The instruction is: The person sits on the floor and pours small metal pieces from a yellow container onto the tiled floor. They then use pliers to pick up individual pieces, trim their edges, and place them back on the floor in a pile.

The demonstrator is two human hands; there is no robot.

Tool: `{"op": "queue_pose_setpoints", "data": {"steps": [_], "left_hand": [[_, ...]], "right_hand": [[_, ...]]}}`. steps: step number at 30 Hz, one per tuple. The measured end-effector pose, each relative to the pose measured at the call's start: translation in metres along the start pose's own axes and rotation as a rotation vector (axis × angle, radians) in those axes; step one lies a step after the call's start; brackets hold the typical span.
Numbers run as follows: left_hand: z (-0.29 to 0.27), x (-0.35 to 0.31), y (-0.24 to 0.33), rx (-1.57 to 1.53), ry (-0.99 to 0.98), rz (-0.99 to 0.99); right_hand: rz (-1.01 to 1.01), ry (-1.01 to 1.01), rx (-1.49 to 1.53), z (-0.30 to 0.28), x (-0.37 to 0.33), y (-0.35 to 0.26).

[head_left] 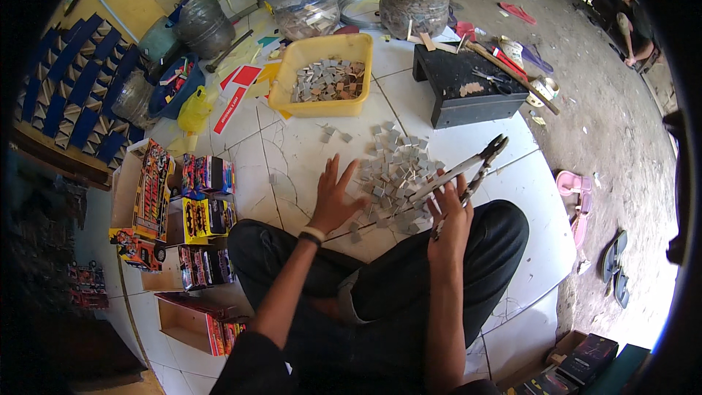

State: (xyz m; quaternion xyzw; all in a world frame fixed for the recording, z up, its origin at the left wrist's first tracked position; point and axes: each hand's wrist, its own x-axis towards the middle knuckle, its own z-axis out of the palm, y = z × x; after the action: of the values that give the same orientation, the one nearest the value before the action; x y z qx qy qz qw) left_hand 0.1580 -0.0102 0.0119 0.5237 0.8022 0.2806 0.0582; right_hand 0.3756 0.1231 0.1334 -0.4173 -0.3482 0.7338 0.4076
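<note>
Pliers (459, 170), one pair, two hands (335, 202) (450, 225), one tub (319, 108)

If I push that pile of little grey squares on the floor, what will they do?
The grey pieces would probably slide and scatter, lying loose on smooth-looking tiles. They seem unlikely to roll, being mostly flat-looking with corners.

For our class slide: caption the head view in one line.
Right hand holding a pliers-like tool, left hand beside scattered small grey pieces on white tiles.
</note>
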Motion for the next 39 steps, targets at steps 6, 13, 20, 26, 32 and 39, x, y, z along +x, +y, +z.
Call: {"op": "queue_pose_setpoints", "data": {"steps": [6, 13, 20, 26, 32, 39], "left_hand": [[0.004, -0.055, 0.004, 0.257, -0.36, 0.007], [0.056, -0.008, 0.058, 0.024, -0.192, 0.033], [0.031, 0.044, 0.004, -0.162, 0.14, -0.006], [0.008, 0.103, -0.073, 0.279, -0.145, -0.322], [0.06, 0.036, -0.028, 0.181, 0.055, -0.216], [0.058, 0.006, 0.023, -0.055, 0.235, -0.195]], "right_hand": [[0.007, -0.008, 0.038, -0.001, 0.0, 0.0], [0.043, -0.068, -0.012, 0.001, -0.002, 0.0], [0.061, -0.061, 0.018, 0.001, -0.002, 0.002], [0.113, -0.095, -0.013, 0.002, 0.003, 0.01], [0.16, -0.124, 0.019, 0.003, 0.002, 0.014], [0.121, -0.169, -0.036, 0.004, -0.002, 0.017]]}}
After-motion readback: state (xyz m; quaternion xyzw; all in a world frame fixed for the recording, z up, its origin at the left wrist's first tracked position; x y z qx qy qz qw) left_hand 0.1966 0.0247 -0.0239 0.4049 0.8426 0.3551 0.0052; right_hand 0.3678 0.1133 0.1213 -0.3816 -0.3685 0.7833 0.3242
